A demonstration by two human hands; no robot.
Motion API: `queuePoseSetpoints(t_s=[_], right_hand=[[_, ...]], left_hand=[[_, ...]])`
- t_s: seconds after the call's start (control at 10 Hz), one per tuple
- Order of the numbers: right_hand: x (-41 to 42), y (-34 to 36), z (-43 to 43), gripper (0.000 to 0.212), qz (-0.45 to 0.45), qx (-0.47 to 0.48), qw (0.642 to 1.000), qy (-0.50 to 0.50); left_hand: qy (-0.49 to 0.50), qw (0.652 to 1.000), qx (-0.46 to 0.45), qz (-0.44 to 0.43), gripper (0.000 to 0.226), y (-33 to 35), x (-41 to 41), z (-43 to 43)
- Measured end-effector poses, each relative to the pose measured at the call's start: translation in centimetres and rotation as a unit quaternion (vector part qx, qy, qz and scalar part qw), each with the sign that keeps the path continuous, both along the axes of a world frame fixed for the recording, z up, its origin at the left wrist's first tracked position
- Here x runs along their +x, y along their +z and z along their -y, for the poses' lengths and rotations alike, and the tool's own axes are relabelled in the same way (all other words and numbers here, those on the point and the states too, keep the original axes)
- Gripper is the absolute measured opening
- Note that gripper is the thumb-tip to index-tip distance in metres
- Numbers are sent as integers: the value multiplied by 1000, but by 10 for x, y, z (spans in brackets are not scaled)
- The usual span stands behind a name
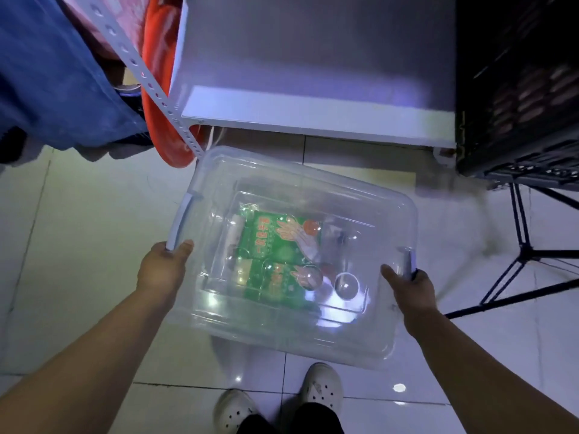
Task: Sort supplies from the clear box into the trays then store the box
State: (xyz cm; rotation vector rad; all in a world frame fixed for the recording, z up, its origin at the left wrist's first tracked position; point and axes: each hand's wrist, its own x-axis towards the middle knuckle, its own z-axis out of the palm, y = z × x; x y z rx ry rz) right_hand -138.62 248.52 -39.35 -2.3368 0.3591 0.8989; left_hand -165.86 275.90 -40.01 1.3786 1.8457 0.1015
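I hold the clear box [360, 195], lid on, in the air above the tiled floor, tilted slightly clockwise. My left hand [163, 270] grips its pale blue left handle [181, 220]. My right hand [410, 292] grips the right handle [409, 261]. Through the lid I see two green packets [275, 245] printed with hands, lying flat on the box's bottom. No trays are in view.
A grey shelf board [313, 73] of a white metal rack lies just beyond the box. A red item [163, 98] and blue fabric [56, 73] hang at the left. A black crate [526, 89] on a folding stand [526, 255] stands at the right. My white shoes [322, 389] are below.
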Motion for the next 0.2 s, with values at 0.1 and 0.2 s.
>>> queuePoseSetpoints(t_s=[0.1, 0.2], right_hand=[[4, 36, 15, 35, -9, 6, 1000, 2], [13, 83, 26, 36, -3, 3, 1000, 8]], left_hand=[[-16, 1000, 22, -8, 29, 46, 1, 11], [-21, 999, 30, -10, 28, 99, 8, 21]])
